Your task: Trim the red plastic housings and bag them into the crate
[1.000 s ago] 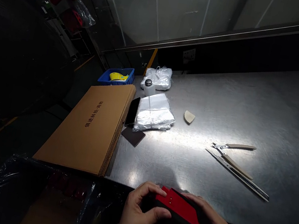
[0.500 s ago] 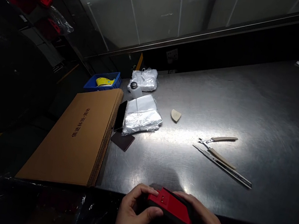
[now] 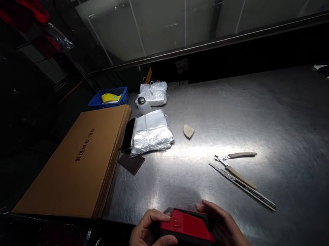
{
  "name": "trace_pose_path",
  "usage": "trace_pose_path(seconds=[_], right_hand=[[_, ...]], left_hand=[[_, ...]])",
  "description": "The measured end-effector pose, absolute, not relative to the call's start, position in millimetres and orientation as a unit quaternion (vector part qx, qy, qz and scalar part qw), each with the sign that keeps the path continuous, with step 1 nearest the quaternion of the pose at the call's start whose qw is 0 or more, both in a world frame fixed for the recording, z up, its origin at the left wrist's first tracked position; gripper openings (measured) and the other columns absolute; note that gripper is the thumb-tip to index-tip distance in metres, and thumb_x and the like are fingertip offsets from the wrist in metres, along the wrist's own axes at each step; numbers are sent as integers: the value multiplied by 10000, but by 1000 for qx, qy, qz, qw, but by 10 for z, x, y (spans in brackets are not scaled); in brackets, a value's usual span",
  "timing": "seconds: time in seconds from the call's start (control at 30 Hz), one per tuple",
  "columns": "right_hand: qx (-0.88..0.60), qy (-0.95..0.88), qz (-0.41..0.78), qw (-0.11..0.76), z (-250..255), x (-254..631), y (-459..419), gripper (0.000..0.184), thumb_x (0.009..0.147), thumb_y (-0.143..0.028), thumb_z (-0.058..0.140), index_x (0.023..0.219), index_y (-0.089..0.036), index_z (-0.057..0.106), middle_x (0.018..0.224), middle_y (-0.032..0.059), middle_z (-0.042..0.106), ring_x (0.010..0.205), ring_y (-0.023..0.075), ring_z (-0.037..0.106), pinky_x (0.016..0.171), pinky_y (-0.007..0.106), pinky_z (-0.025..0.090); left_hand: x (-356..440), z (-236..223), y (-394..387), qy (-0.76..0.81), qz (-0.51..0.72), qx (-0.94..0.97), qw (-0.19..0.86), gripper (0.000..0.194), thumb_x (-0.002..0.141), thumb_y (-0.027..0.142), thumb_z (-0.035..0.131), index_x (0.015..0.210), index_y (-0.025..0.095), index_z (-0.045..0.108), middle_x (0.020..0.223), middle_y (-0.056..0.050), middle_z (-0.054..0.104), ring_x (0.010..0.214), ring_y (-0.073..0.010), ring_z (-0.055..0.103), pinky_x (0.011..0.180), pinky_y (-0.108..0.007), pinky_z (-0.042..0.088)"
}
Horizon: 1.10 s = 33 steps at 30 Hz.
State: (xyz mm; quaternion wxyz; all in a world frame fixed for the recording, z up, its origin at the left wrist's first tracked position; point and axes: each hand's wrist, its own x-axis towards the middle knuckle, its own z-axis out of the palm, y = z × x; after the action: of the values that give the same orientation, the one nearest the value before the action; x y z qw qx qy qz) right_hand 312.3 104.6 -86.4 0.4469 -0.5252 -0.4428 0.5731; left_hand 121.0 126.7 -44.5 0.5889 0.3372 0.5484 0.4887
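Turned flatter now — red and black case [image 3: 187, 225], gripped by left hand [image 3: 147, 238] and right hand [image 3: 232, 241], both curled, at the edge of the steel table [image 3: 230, 219].

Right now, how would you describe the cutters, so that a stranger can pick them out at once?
On the steel table, look right of the flat plastic bags. The cutters lie there beside a long metal strip. Only they have two spread tan handles.

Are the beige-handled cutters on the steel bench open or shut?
Open: the two beige handles of the cutters splay apart in a V as they lie on the steel bench, and the jaws at the pivot end show a slight gap.
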Motion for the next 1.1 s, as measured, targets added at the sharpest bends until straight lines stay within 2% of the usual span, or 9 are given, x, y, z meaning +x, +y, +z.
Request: trace_pose_path(seconds=[0.1,0.23,0.4,0.47,0.57,0.67,0.73,0.97,1.1], right_hand=[[-501,-393,600,484,-877,3108,1159,521,777,-302,790,1266,-295,610,1386,97,623,1285,280,583,1019,363,533],[-499,-384,596,499,-834,3109,1269,443,728,-284,821,1155,-315,704,1279,56,696,1211,277,640,995,361,546],[-500,-490,564,439,-753,3156,1329,513,678,-174,808,1155,-348,736,1227,31,729,1181,288,656,1011,394,530],[-474,-542,568,399,-739,3150,1330,566,653,-111,791,1156,-366,738,1215,16,735,1184,291,652,1030,400,513],[-472,-534,587,384,-777,3092,1271,633,688,-188,808,1278,-367,663,1340,34,666,1270,309,588,1072,438,473],[-481,-452,615,431,-868,2984,1150,798,747,-402,807,1461,-361,454,1546,74,463,1392,315,459,1122,475,410],[-455,-417,648,446,-913,2897,1072,888,749,-472,802,1506,-349,355,1585,103,396,1418,307,422,1140,473,387],[-480,-340,682,434,-839,2724,1017,816,772,-450,789,1466,-310,383,1442,137,561,1333,305,533,1087,487,461],[-503,-372,659,417,-815,2746,1027,835,758,-438,799,1474,-317,388,1498,123,512,1381,312,473,1126,494,418]], left_hand=[[1248,-480,1253,521,536,336,573,320,551,336,949,762,212,743,765,-10,695,836,-199,674,785,-261,527],[1216,-502,1230,511,531,349,579,295,586,287,936,771,219,715,774,3,699,841,-177,670,779,-241,509],[1055,-433,1290,482,419,347,687,547,613,491,902,1017,202,672,859,-34,722,802,-185,663,751,-269,476],[1009,-390,1329,485,359,365,709,504,670,491,870,1020,172,698,847,-38,718,781,-169,650,745,-262,461],[997,-337,1324,521,340,379,685,292,725,378,856,846,152,715,789,-19,715,725,-129,618,707,-229,439],[1032,-314,1235,551,392,351,648,265,733,360,848,802,159,689,728,7,700,668,-113,594,659,-210,430],[1060,-321,1167,566,420,343,620,260,729,354,850,781,164,680,695,20,684,647,-107,585,640,-199,430],[1066,-463,1074,581,415,381,588,261,756,390,823,812,172,693,740,8,684,683,-118,595,642,-194,452],[1048,-510,1055,586,413,372,590,277,752,398,825,816,173,677,736,12,673,674,-115,589,644,-193,451]])
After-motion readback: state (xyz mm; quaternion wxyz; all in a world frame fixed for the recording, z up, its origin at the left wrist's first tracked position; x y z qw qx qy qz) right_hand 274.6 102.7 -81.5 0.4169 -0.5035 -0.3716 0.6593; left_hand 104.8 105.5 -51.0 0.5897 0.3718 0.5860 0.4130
